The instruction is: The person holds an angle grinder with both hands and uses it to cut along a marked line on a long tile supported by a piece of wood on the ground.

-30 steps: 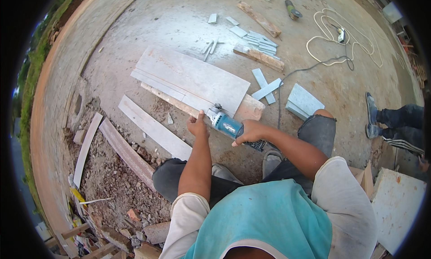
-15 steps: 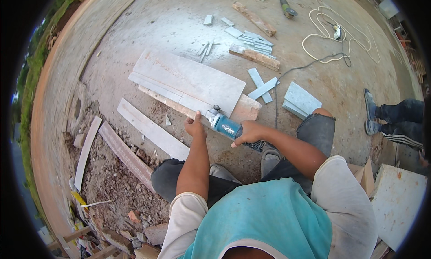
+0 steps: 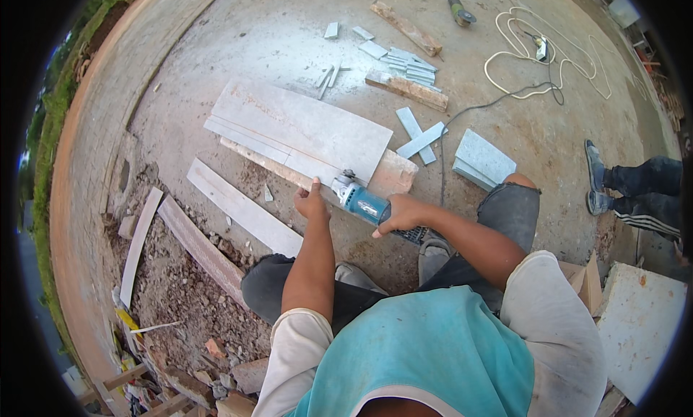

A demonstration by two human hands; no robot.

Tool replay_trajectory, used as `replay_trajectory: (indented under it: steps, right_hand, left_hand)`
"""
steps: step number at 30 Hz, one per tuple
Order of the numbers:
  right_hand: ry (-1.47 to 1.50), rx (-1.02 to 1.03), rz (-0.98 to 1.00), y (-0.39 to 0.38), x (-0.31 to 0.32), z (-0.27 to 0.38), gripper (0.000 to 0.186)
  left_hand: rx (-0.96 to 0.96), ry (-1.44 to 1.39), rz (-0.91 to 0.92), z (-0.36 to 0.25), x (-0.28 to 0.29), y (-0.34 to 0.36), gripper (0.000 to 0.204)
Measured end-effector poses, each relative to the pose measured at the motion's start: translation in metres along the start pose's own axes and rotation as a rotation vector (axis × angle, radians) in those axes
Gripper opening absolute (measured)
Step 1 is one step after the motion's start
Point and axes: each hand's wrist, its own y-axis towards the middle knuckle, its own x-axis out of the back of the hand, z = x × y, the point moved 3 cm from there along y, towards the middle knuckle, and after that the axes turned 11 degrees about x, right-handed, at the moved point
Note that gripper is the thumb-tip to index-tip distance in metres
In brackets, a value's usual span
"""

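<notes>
My right hand [image 3: 401, 216] is closed round the body of a teal angle grinder [image 3: 364, 205], whose head rests at the near edge of a large pale grey tile [image 3: 303, 128] with straight lines along it. My left hand [image 3: 311, 197] is closed on that tile's near edge, just left of the grinder head, thumb on top. The tile lies on a rough, pale board [image 3: 403, 173] on the concrete. A long loose tile strip [image 3: 238, 204] lies nearer, to the left.
Stacked tiles [image 3: 482, 153], crossed strips [image 3: 422, 135] and offcuts [image 3: 413, 65] lie beyond, with wood blocks, a green grinder [image 3: 459, 11] and coiled cables [image 3: 523, 52]. Another person's legs [image 3: 639, 193] stand at the right. Rubble [image 3: 188, 294] and more strips lie left, a white board [image 3: 639, 330] at lower right.
The view has shifted a little, so the scene sits slightly further left. My hands and the teal grinder look almost unmoved on the tile, with the same grip.
</notes>
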Motion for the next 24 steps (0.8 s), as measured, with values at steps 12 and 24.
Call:
replay_trajectory:
  steps: [12,24]
  right_hand:
    - [0.037,0.022,0.008,-0.001,-0.003,-0.01,0.079]
    - [0.043,0.027,-0.003,-0.007,-0.004,-0.014,0.07]
  left_hand:
    - [-0.046,0.01,-0.028,-0.004,-0.001,-0.008,0.06]
    - [-0.034,0.078,-0.062,-0.002,-0.003,-0.005,0.065]
